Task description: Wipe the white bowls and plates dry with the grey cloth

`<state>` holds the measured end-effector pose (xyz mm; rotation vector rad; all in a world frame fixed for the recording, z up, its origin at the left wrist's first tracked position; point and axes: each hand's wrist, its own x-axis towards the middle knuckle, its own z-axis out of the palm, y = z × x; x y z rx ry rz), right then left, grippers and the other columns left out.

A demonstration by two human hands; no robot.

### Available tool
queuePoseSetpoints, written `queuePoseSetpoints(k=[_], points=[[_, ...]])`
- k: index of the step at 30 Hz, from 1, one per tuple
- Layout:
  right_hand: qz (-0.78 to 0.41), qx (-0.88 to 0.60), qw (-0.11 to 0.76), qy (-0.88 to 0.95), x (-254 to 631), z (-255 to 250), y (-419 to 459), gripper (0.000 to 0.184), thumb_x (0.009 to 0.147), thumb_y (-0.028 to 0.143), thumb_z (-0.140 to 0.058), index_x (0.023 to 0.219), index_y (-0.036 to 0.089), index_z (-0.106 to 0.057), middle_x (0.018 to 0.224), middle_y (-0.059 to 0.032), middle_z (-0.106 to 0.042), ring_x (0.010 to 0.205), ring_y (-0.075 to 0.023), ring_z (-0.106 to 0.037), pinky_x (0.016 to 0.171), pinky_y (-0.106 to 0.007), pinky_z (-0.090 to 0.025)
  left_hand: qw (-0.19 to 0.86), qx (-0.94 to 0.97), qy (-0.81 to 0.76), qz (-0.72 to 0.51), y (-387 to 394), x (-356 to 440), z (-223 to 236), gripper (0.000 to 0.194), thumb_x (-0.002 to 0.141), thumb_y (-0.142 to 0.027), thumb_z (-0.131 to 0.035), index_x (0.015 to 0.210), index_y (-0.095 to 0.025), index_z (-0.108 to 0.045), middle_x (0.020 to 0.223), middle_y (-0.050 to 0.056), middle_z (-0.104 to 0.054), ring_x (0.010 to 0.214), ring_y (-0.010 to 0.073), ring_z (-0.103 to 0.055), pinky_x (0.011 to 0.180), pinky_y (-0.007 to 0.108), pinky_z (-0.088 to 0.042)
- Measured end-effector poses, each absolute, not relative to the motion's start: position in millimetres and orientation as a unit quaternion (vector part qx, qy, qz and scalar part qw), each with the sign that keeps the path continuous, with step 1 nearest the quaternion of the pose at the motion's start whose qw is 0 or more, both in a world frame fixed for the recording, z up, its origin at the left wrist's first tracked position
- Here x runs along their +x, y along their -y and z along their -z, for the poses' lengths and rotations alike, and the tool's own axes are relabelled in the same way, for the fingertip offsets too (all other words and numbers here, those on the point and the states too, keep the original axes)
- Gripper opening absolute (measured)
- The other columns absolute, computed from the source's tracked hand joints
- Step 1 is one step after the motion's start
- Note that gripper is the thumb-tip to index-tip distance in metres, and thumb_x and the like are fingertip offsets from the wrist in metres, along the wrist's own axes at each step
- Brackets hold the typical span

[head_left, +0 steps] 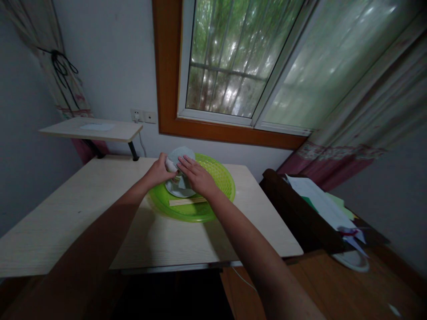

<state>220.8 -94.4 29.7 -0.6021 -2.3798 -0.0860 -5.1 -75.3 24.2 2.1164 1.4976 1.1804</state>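
Note:
My left hand (pixel 160 170) is wrapped around the side of a small white bowl or cup (pixel 171 166), largely covered by fingers and cloth. A pale blue-grey cloth (pixel 182 154) lies over the top of it. With fingers close together, my right hand (pixel 199 176) presses the cloth against the bowl. Just below both hands is a white plate (pixel 180 191), standing on a round bright green plastic tray (pixel 222 175) with a woven pattern. A few light wooden chopsticks (pixel 187 202) lie across the tray's near part, their right ends hidden by my right wrist.
The tray rests on a pale wooden table (pixel 256 213). A small raised shelf (pixel 116 131) stands at its back left, holding a sheet of paper. Behind are a wall socket (pixel 143 116) and a barred window (pixel 230 66). Right of the table, papers (pixel 313 195) lie on dark furniture.

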Motion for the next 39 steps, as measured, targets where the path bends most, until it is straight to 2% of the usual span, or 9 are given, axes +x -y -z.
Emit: queuePoseSetpoints(k=[5, 10, 16, 20, 25, 30, 39], points=[[0.005, -0.296, 0.373, 0.879, 224, -22, 89, 0.076, 0.089, 0.009, -0.047, 0.160, 0.023, -0.022, 0.166, -0.0072, -0.020, 0.154, -0.0232, -0.022, 0.124, -0.049, -0.029, 0.143, 0.699, -0.550, -0.433, 71, -9, -22, 0.064, 0.066, -0.047, -0.077, 0.111, -0.020, -0.041, 0.103, 0.007, -0.063, 0.091, 0.0235, -0.064, 0.073, 0.033, -0.049], [-0.009, -0.322, 0.365, 0.873, 229, -21, 88, 0.082, 0.088, 0.020, -0.055, 0.161, 0.016, -0.016, 0.166, -0.0118, -0.019, 0.152, -0.0264, -0.026, 0.124, -0.049, -0.030, 0.146, 0.676, -0.560, -0.456, 69, -12, -20, 0.063, 0.064, -0.045, -0.079, 0.107, -0.022, -0.040, 0.101, 0.006, -0.062, 0.091, 0.0242, -0.065, 0.074, 0.034, -0.050], [0.029, -0.277, 0.337, 0.899, 226, -31, 100, 0.076, 0.089, 0.020, -0.054, 0.159, 0.019, -0.023, 0.168, -0.0068, -0.013, 0.155, -0.0259, -0.016, 0.125, -0.048, -0.026, 0.158, 0.676, -0.557, -0.457, 69, -10, -22, 0.062, 0.065, -0.047, -0.078, 0.108, -0.021, -0.040, 0.102, 0.007, -0.062, 0.092, 0.0246, -0.065, 0.072, 0.034, -0.050], [0.047, -0.247, 0.308, 0.918, 222, -37, 106, 0.078, 0.087, 0.013, -0.053, 0.159, 0.022, -0.025, 0.167, -0.0040, -0.017, 0.156, -0.0251, -0.010, 0.126, -0.051, -0.022, 0.167, 0.690, -0.543, -0.448, 70, -9, -22, 0.062, 0.066, -0.046, -0.077, 0.110, -0.020, -0.041, 0.101, 0.007, -0.063, 0.090, 0.0236, -0.065, 0.073, 0.033, -0.050], [0.047, -0.248, 0.301, 0.920, 218, -38, 108, 0.072, 0.091, 0.016, -0.051, 0.158, 0.023, -0.026, 0.167, -0.0029, -0.021, 0.156, -0.0238, -0.011, 0.127, -0.052, -0.021, 0.161, 0.723, -0.525, -0.418, 72, -7, -21, 0.062, 0.065, -0.042, -0.076, 0.112, -0.020, -0.041, 0.098, 0.006, -0.063, 0.086, 0.0227, -0.065, 0.072, 0.033, -0.050], [0.036, -0.273, 0.333, 0.902, 217, -36, 105, 0.066, 0.098, 0.025, -0.046, 0.159, 0.023, -0.022, 0.167, -0.0046, -0.020, 0.156, -0.0235, -0.013, 0.127, -0.051, -0.021, 0.142, 0.760, -0.499, -0.391, 75, -4, -21, 0.061, 0.063, -0.045, -0.077, 0.108, -0.021, -0.044, 0.095, 0.005, -0.063, 0.083, 0.0232, -0.065, 0.068, 0.032, -0.048], [-0.035, -0.325, 0.392, 0.860, 224, -27, 94, 0.073, 0.100, 0.036, -0.049, 0.161, 0.021, -0.012, 0.168, -0.0093, -0.016, 0.155, -0.0235, -0.018, 0.127, -0.047, -0.022, 0.140, 0.746, -0.515, -0.399, 78, -6, -24, 0.063, 0.064, -0.047, -0.078, 0.109, -0.020, -0.043, 0.097, 0.006, -0.063, 0.083, 0.0225, -0.064, 0.066, 0.030, -0.047]])
